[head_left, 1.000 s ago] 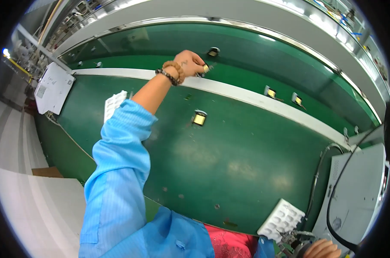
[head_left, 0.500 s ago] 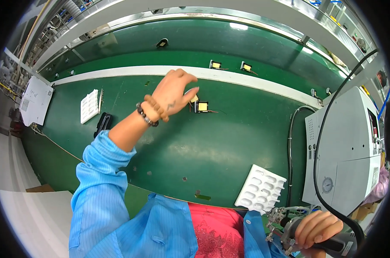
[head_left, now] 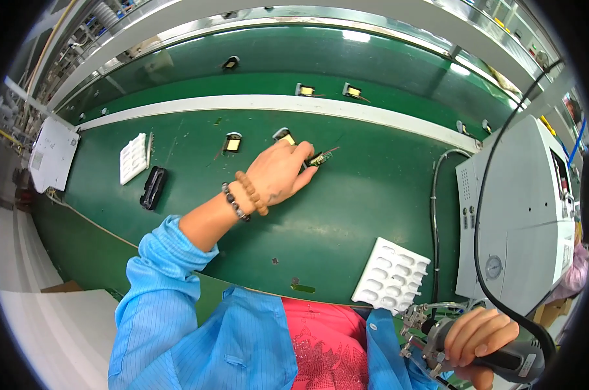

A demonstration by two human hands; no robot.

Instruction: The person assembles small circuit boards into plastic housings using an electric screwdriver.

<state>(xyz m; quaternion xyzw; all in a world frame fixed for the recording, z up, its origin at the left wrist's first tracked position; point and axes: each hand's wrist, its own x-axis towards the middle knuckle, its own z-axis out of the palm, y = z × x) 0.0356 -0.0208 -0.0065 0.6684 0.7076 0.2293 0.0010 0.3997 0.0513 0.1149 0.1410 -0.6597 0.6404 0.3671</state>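
Head view: the left hand [head_left: 278, 171] pinches a small wired circuit board [head_left: 316, 159] between thumb and fingers, either just above the green tabletop [head_left: 346, 208] or touching it; which of the two cannot be told. The step in hand looks like picking up or setting down this one piece, and the next move seems to call for a light grip that spares its thin leads and does not nudge the yellow-faced module [head_left: 283, 134] just beyond the knuckles. A second module [head_left: 232, 143] lies to the left of that one. The right hand [head_left: 482, 338] wraps its fingers round a grey handheld tool [head_left: 519, 364], its metal head close to the white pocketed tray [head_left: 392, 274] by the near edge. Between left hand and tray, the tabletop offers broad sideways room. A white ledge [head_left: 385, 118] bounds the far side, while a black hose [head_left: 434, 214] and a grey cabinet [head_left: 502, 240] limit the right
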